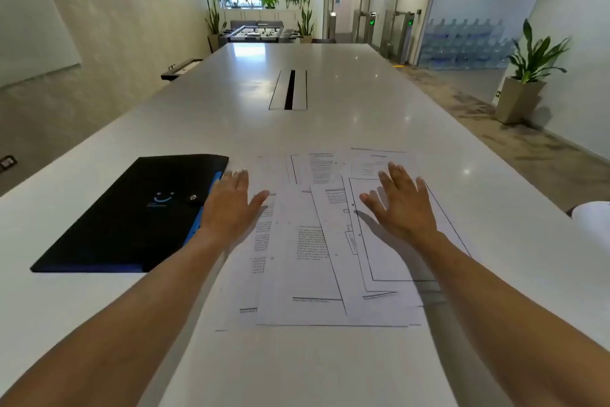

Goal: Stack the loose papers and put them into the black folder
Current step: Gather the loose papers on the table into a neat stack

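Note:
Several loose printed papers (303,261) lie spread and overlapping on the white table (330,129) in front of me. A black folder (132,208) with a blue edge and a snap button lies closed to their left. My left hand (231,205) hovers, fingers straight, over the left edge of the papers, right beside the folder's blue edge. My right hand (399,202) is spread with straight fingers over the sheets on the right. Neither hand holds anything; whether the palms touch the paper is unclear.
A cable slot (288,90) is set into the table's middle farther away. A white object (594,218) shows at the right table edge. A potted plant (525,76) stands on the floor to the right.

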### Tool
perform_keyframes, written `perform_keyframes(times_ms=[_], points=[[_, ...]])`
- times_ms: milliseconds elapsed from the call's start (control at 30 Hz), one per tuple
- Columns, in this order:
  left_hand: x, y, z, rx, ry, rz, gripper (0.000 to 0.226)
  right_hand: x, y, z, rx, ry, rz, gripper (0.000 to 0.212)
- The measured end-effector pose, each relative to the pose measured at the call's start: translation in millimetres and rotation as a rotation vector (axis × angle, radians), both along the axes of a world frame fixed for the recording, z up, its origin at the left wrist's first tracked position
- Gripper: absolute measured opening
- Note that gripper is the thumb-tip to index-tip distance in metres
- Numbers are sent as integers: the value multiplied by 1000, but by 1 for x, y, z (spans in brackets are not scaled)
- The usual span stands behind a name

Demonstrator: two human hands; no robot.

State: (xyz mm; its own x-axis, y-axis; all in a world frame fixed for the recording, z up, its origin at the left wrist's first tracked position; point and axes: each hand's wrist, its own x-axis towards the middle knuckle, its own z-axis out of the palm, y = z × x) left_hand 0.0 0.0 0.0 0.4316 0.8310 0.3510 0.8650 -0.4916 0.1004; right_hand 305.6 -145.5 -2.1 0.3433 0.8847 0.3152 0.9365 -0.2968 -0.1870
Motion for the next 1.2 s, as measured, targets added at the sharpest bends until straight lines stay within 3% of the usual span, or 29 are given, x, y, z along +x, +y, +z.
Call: perform_keyframes(times_ms=[267,400,533,700,867,967,1033,1200], points=[[1,-13,-12,-57,41,107,55,-1,-10,-22,-131,49,-27,96],[11,-20,-8,-116,-76,159,48,-3,-12,-21,-188,69,-33,93],[18,-19,2,-277,-186,218,58,-5,-13,-18,-187,74,-37,83],[19,-10,8,-408,-357,258,58,-5,-15,-11,53,142,-222,55],[16,-8,2,-532,-680,271,80,4,-23,-5,-104,176,-464,68],[7,-2,0,-758,-881,227,79,3,-23,-1,-124,165,-473,73],[3,-1,0,-857,-923,222,75,1,-21,2,-127,166,-471,74],[-2,-3,-1,-888,-889,202,83,-8,-16,5,-134,161,-441,74]])
